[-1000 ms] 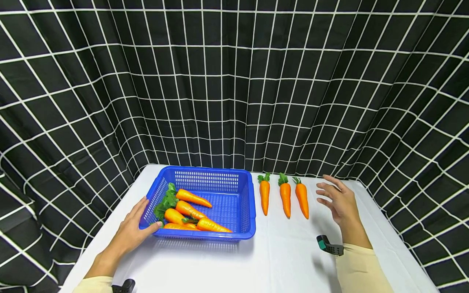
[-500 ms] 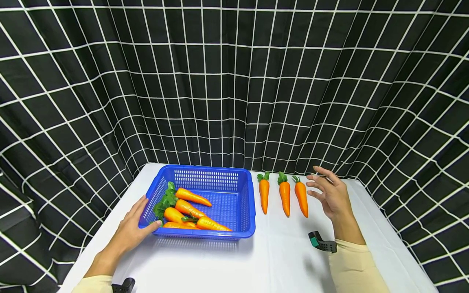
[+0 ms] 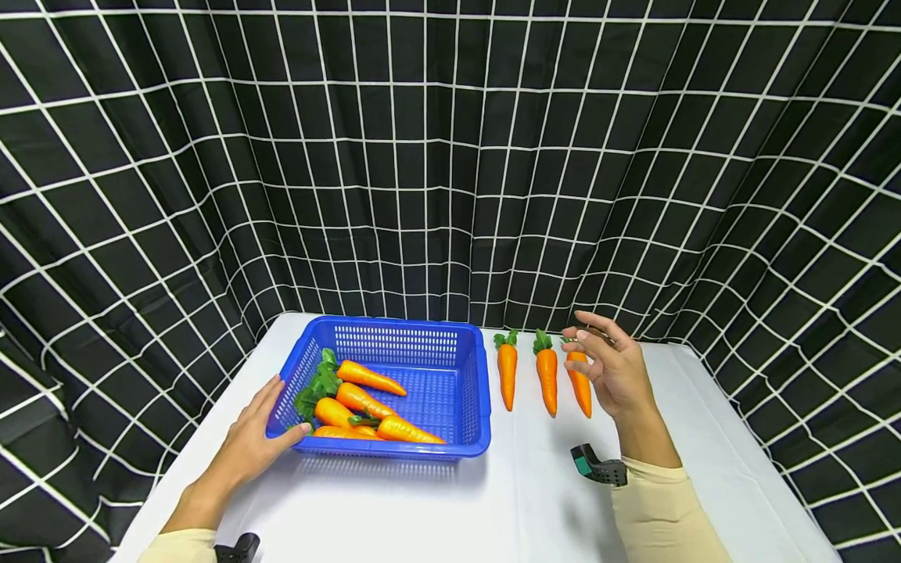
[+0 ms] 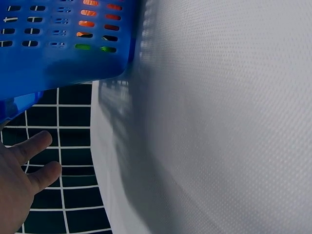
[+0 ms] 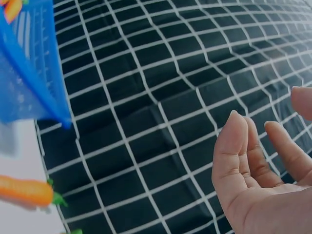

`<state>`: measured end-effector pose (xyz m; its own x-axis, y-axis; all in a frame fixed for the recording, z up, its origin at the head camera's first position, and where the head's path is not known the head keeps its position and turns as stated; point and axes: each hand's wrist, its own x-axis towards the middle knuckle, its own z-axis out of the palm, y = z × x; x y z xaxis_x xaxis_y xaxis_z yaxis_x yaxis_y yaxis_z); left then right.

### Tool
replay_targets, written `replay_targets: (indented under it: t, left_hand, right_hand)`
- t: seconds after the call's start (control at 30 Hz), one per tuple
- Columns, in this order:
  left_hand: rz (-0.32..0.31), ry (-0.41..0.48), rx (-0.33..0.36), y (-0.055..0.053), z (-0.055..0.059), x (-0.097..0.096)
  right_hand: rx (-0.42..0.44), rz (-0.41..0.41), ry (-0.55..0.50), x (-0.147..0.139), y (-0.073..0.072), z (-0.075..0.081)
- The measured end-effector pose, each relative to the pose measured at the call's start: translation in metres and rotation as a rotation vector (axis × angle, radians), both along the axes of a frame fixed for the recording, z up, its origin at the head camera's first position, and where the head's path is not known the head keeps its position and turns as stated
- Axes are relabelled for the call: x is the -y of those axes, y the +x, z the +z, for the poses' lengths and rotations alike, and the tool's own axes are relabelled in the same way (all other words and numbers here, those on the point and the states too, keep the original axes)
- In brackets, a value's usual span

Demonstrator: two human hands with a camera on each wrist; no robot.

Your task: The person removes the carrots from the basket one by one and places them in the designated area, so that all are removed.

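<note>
A blue plastic basket [image 3: 484, 399] stands at the left of the table, with several orange carrots [image 3: 362, 402] lying in it, leafy tops mostly toward its left wall. My left hand [image 3: 246, 450] rests at the basket's near left corner, thumb by the front rim and fingers along the outer left side. In the left wrist view, two straight fingertips [image 4: 45, 175] stick out past the basket wall. Three carrots lie in a row right of the basket: left [image 3: 507, 378], middle [image 3: 547, 381] and right [image 3: 581, 391]. Loosely bent and holding nothing, my right hand [image 3: 615, 371] hovers over the right carrot, covering part of it.
White cloth covers the table [image 3: 394, 516]. Behind it and on both sides hangs a black curtain with a white grid [image 3: 450, 195]. Dark bands with small devices sit at both wrists, the right one [image 3: 598, 467] showing a green patch.
My right hand has moved left, from beside the row of carrots to over the right carrot. The left hand and the basket have stayed in place.
</note>
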<state>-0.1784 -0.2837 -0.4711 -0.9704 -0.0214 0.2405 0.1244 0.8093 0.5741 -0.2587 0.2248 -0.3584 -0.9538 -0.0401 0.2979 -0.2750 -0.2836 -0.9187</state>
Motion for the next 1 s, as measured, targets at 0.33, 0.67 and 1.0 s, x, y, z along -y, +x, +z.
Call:
replay_targets:
  t: [0.33,0.67,1.0]
  left_hand:
    - [-0.007,0.008,-0.009,0.001,0.000,0.000]
    - [-0.003,0.003,-0.007,0.001,0.001,0.000]
    - [-0.007,0.000,0.002,0.000,0.000,0.001]
  right_hand:
    - [-0.040,0.064,-0.028,0.031,-0.003,0.008]
    - [-0.103,0.165,-0.053,0.067,-0.014,0.012]
    - [-0.141,0.251,-0.029,0.097,-0.031,0.007]
